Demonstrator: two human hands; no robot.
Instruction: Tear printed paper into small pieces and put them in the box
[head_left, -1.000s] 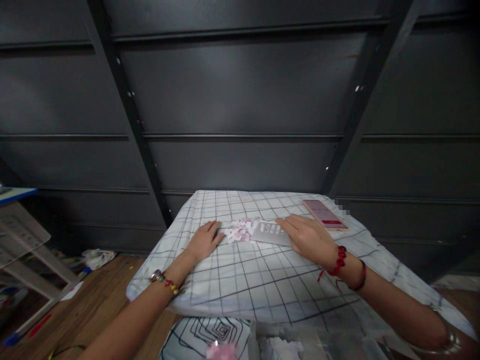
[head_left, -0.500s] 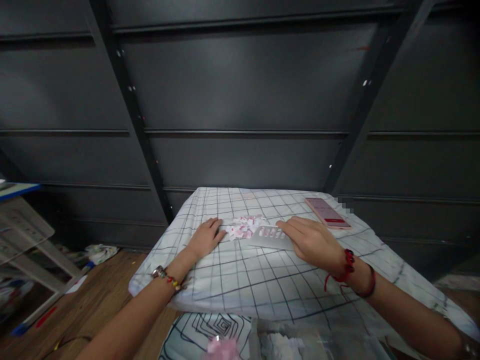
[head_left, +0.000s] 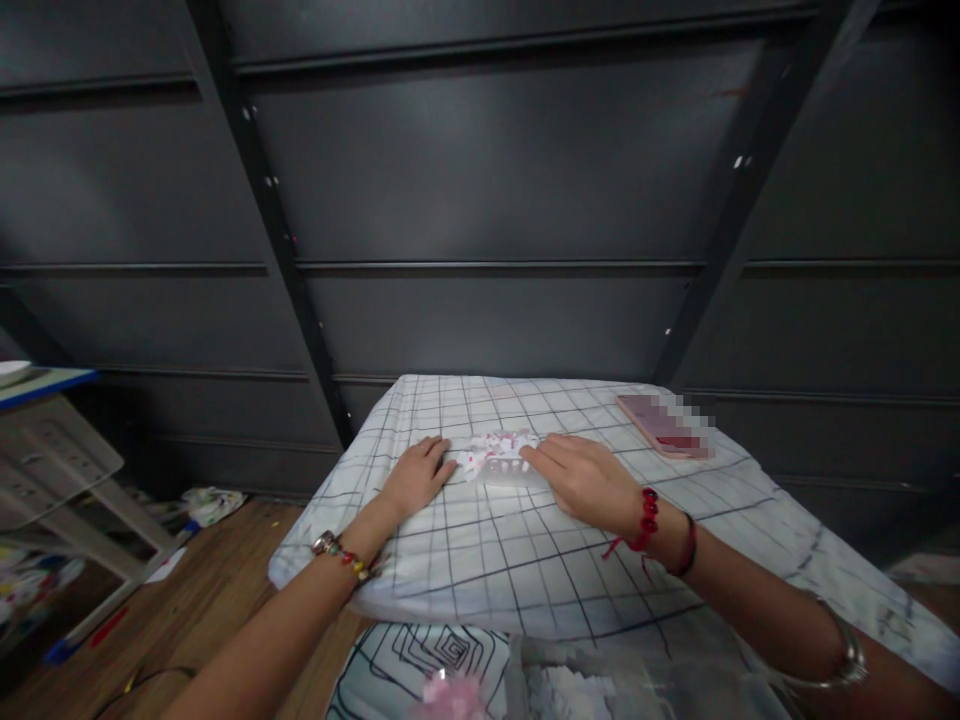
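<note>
Right grip (head_left: 589, 482) clamped on slotted strip (head_left: 511, 475), one end hidden; left grip (head_left: 415, 479) spread.

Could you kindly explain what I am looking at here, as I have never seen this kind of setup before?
There is no machine: these are a person's two bare hands, seen by one camera worn on the head, looking forward and down. The surface is covered with a white checked cloth. On it lies a small heap of pink-and-white scraps, perhaps paper, and farther right a pink phone, partly pixelated. The right hand holds a whitish slotted piece against the heap's near side. The left hand rests on the cloth to the heap's left, holding nothing visible. At the bottom edge, a plastic box contains white pieces.
</note>
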